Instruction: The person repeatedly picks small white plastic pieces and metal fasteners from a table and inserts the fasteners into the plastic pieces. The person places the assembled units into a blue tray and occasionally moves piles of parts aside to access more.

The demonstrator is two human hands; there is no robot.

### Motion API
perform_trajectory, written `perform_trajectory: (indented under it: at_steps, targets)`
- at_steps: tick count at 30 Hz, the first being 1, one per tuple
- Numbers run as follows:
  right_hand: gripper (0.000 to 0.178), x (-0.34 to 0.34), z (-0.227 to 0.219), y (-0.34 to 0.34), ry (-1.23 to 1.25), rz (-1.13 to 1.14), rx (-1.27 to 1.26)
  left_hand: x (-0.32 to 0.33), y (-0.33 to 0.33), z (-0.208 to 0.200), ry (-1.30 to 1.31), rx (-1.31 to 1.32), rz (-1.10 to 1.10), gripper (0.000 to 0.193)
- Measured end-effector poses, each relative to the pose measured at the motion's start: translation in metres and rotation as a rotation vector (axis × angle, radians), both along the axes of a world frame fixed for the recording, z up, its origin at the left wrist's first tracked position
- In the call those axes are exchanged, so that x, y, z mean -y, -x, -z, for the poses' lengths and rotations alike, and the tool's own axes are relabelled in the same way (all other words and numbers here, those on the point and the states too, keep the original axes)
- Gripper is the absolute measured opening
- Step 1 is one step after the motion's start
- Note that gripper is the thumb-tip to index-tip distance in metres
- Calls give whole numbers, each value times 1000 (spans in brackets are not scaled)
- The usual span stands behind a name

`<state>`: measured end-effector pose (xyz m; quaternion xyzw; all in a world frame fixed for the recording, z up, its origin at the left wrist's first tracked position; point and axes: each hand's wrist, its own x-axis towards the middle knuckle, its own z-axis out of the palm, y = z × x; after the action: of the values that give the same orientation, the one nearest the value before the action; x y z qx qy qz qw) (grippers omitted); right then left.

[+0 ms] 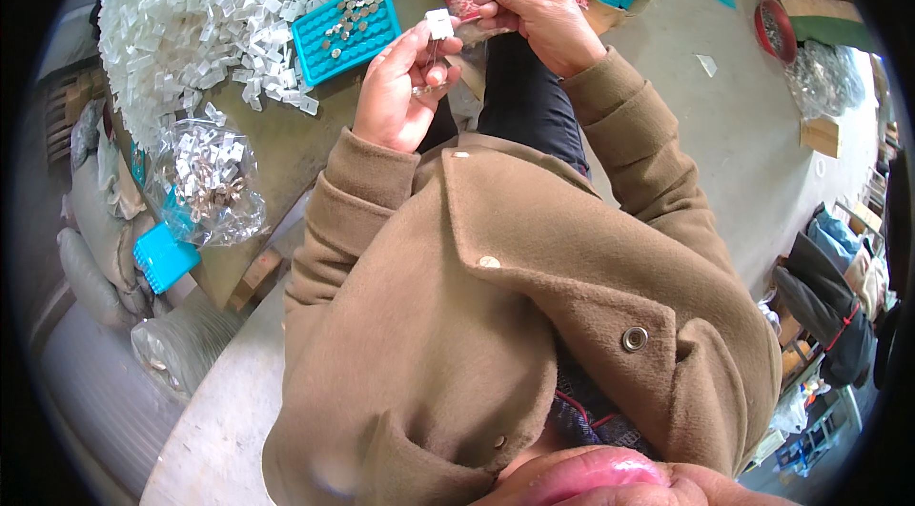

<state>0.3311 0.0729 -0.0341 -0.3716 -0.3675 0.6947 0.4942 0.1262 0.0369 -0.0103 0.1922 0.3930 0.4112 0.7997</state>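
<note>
Beside one tray (pixel 320 64), the left hand (pixel 393 96) holds one piece (pixel 438 25) (white).

We see a smooth grey floor (pixel 705 130) spreading at two o'clock, brightly lit toward three. At ten o'clock we have an olive-brown tabletop (pixel 303 146), with plump pale sacks (pixel 91 273) lying beyond it at nine.

The olive-brown table (pixel 291 149) bears a heap of white pieces (pixel 191 39), a blue tray (pixel 385 35) and a clear bag (pixel 238 220).

Left hand (pixel 393 91) holds white square piece (pixel 439 24); right hand (pixel 547 18) near.
</note>
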Motion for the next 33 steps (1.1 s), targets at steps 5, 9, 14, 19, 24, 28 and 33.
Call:
perform_trajectory:
  at_steps: [5,9,14,19,24,28,33]
  targets:
    - [29,6,-10,-2,38,-87,-89,-7,-10,-4,-25,36,-17,23]
    - [22,7,-8,-6,31,-53,-26,-11,-17,-5,-25,20,-21,23]
    - [15,5,-5,-7,-281,49,157,-14,-25,-6,-20,76,20,23]
    - [11,4,-12,-12,-610,82,467,-20,-33,-2,66,207,38,23]
    - [10,0,-19,-22,-666,55,646,-22,-43,-2,53,130,27,23]
    - [8,0,-25,-23,-839,134,857,-20,-54,-5,-301,-517,46,22]
    - [9,7,-29,-17,-788,162,859,-27,-47,0,164,235,19,27]
